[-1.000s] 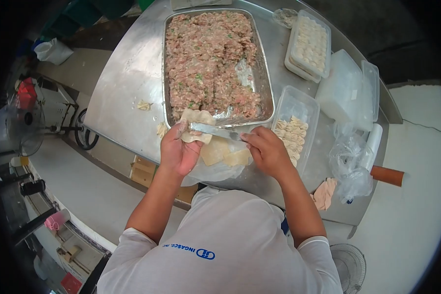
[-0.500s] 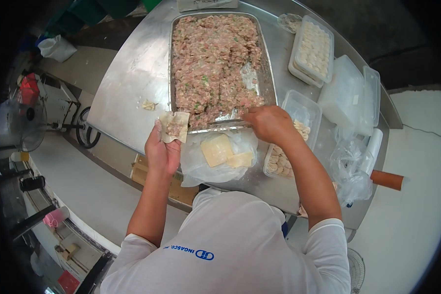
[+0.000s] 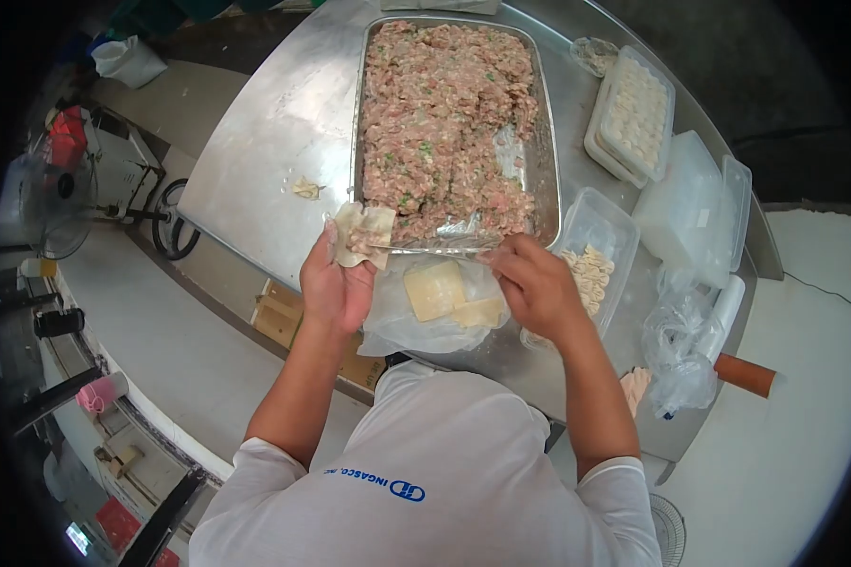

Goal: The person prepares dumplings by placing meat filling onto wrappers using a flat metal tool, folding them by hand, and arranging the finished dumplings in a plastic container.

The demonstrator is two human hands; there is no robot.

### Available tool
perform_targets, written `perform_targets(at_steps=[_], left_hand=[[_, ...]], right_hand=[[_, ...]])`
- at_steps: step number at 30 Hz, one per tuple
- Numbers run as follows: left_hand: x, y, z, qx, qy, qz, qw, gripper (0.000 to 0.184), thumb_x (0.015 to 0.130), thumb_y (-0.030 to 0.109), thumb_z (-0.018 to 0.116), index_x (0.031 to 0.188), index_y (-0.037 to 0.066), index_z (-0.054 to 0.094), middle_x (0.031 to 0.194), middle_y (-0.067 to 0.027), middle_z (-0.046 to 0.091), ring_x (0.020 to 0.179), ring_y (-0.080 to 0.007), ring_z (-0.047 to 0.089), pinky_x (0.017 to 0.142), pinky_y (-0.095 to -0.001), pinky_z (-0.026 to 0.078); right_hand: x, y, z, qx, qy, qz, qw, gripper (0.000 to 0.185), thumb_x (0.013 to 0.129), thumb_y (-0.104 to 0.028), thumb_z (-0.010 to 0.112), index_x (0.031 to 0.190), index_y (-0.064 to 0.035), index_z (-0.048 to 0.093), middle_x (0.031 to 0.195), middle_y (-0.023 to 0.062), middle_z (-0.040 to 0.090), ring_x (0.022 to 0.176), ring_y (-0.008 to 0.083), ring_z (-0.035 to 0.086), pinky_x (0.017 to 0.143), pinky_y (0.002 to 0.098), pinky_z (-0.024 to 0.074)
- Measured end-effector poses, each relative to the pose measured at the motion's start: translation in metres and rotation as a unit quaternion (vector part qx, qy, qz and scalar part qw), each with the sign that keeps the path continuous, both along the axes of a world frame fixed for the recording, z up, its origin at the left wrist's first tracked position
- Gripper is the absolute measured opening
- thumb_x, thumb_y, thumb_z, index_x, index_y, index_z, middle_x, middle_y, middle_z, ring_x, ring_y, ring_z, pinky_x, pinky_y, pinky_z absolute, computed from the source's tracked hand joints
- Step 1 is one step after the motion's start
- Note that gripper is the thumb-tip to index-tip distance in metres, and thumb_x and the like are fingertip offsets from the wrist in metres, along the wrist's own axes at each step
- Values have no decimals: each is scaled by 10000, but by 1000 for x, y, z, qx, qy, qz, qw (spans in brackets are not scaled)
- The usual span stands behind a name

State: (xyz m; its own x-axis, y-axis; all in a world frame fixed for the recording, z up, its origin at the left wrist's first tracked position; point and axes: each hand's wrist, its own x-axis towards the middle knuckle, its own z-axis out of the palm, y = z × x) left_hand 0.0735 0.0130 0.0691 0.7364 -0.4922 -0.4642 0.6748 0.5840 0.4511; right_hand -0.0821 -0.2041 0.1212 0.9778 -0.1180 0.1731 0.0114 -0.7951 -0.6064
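My left hand [image 3: 337, 293] holds a square dumpling wrapper [image 3: 378, 221] with a little meat filling on it, at the near left corner of the metal tray [image 3: 554, 180]. Minced meat with green bits [image 3: 444, 123] fills most of that tray. My right hand [image 3: 541, 291] grips a thin, stick-like utensil [image 3: 435, 249], whose far end reaches the wrapper; its exact kind is unclear. Between my hands, a stack of square wrappers [image 3: 433, 290] lies on a plastic bag [image 3: 392, 329]. Beside my right hand stands a clear container [image 3: 619, 236] with folded dumplings [image 3: 591, 274] inside.
Filled containers of dumplings [image 3: 638, 118] stand at the back right, beside stacked clear tubs [image 3: 681, 189]. A crumpled plastic bag [image 3: 676, 350] and a brown cylinder [image 3: 745, 375] lie at the right edge. A wrapper scrap [image 3: 306, 188] rests on the steel table [image 3: 265, 151].
My right hand has drawn back from the tray's near right corner, and the utensil now reaches across to the wrapper in my left hand. The whole view has shifted slightly.
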Motion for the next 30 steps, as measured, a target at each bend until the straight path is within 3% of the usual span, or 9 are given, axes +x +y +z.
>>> perform_targets(at_steps=[10, 13, 14, 16, 19, 22, 26, 28, 30], left_hand=[[-6, -18, 20, -142, -68, -102, 982, 460, 1070, 345, 434, 1300, -35, 551, 1283, -156, 617, 1149, -258, 627, 983, -397, 519], [-4, -15, 12, -120, -46, -131, 983, 405, 1005, 232, 584, 1326, -13, 549, 1288, -149, 610, 1156, -246, 620, 953, -377, 530], [-9, -15, 4, 23, -147, -179, 973, 401, 946, 148, 643, 1312, 9, 560, 1270, -134, 618, 1151, -238, 623, 934, -364, 531], [-17, -21, 5, 158, -241, -231, 929, 434, 886, 65, 702, 1299, 30, 572, 1252, -119, 627, 1146, -230, 626, 915, -352, 531], [-21, -32, 18, 348, -556, -239, 716, 422, 733, -52, 735, 1129, 22, 607, 1056, -107, 673, 1012, -243, 671, 873, -366, 515], [-19, -34, 13, 342, -641, -287, 624, 374, 709, -53, 721, 1066, -1, 622, 1010, -132, 674, 973, -270, 667, 869, -380, 506], [-25, -46, 12, 337, -601, -271, 672, 238, 783, -8, 721, 1000, -4, 623, 877, -99, 665, 816, -210, 654, 750, -358, 511], [-31, -57, 27, 363, -415, -293, 781, 126, 862, 51, 712, 944, 9, 625, 743, -43, 616, 671, -128, 594, 621, -321, 478], [-41, -68, 12, 345, -446, -268, 781, 118, 911, 105, 712, 906, 19, 631, 658, 10, 559, 588, -74, 522, 536, -288, 429]], right_hand=[[-18, 12, 11, -26, -36, -86, 995, 295, 792, 1, 676, 1063, -104, 725, 928, 101, 601, 881, 282, 625, 725, 393, 527], [-29, 3, 36, 1, -36, -81, 996, 295, 781, 20, 672, 1056, -79, 719, 913, 112, 604, 825, 292, 632, 696, 385, 524], [-33, 0, 40, 9, -11, -74, 997, 287, 777, 31, 671, 1048, -55, 714, 913, 128, 610, 797, 305, 637, 678, 375, 522], [-38, 1, 42, -3, 16, -76, 997, 284, 779, 24, 668, 1046, -61, 717, 893, 116, 605, 789, 301, 636, 671, 375, 521], [-46, 7, 46, -14, 72, -71, 995, 264, 800, -15, 656, 1048, -77, 724, 856, 98, 592, 778, 299, 637, 667, 392, 520], [-61, 3, 51, -5, 116, -76, 990, 236, 826, -65, 649, 1048, -88, 728, 831, 94, 582, 787, 305, 641, 671, 411, 517], [-85, -11, 45, 70, 54, -141, 986, 160, 839, -97, 682, 994, -68, 711, 857, 89, 612, 759, 274, 627, 654, 387, 504], [-96, -11, 28, 113, 2, -180, 977, 129, 850, -107, 693, 969, -58, 703, 848, 86, 613, 736, 239, 622, 646, 364, 496], [-104, -4, 1, 249, 137, -239, 929, 125, 884, -143, 715, 969, -53, 690, 821, 52, 607, 669, 133, 566, 610, 305, 456]])
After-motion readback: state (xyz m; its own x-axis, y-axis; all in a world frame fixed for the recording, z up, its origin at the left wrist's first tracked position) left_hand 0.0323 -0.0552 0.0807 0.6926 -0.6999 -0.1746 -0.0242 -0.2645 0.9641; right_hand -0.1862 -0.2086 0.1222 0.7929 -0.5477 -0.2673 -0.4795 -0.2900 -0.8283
